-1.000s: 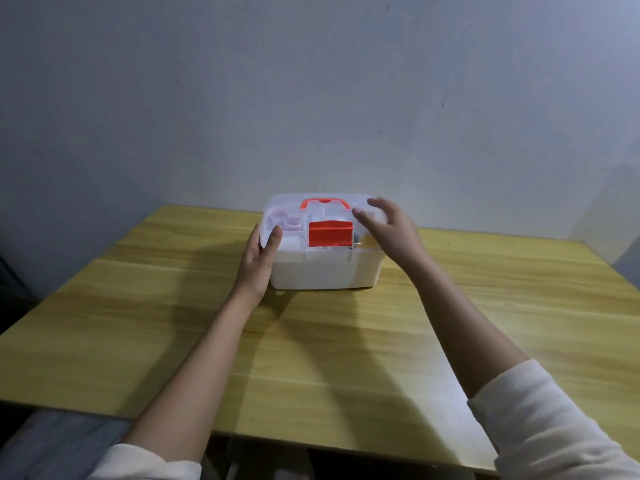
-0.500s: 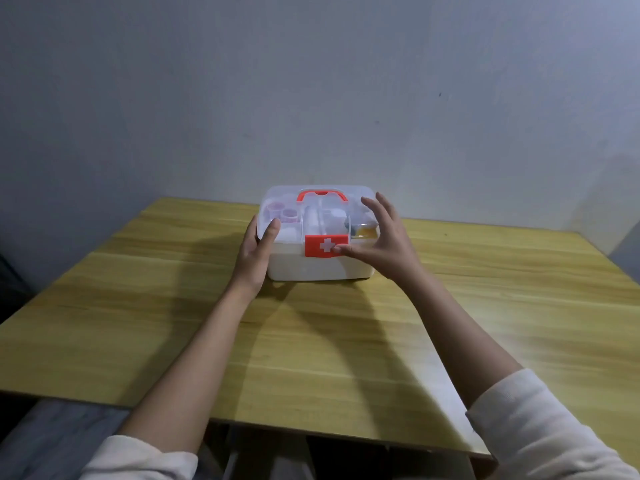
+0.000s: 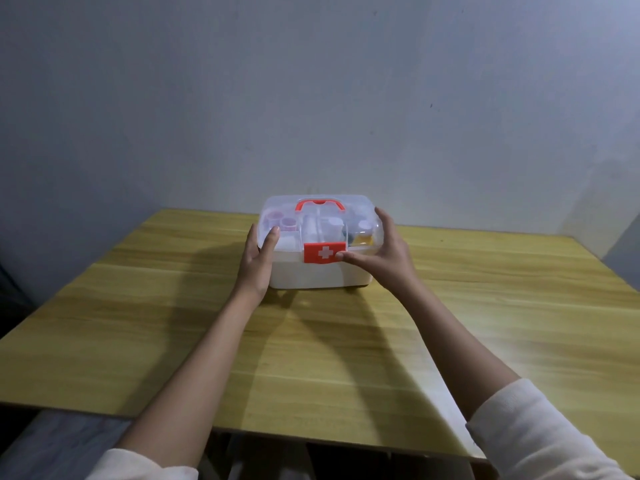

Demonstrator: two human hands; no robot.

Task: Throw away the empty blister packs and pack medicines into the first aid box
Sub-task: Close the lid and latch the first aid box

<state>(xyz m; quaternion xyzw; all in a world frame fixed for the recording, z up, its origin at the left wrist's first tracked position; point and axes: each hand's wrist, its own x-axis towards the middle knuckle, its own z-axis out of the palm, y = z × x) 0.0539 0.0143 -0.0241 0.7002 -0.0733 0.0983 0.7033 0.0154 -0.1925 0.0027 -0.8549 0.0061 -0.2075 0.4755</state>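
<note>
A white first aid box [image 3: 311, 277] with a clear lid and a red handle [image 3: 320, 203] stands at the back middle of the wooden table [image 3: 138, 323]. Its red latch [image 3: 324, 252] with a white cross lies flat against the box front. Medicine containers show blurred through the lid. My left hand [image 3: 258, 259] rests flat against the box's left end, thumb on the lid. My right hand [image 3: 377, 252] spans the right front corner, its thumb pressing the latch's right edge, fingers up on the lid. No blister packs are in view.
A plain grey wall rises right behind the table. The table's near edge runs across the bottom, with dark floor and a grey surface below at the left.
The red latch has swung down from raised to flat on the box front. My right hand came down from the lid to the latch. My left hand stays on the box's left end.
</note>
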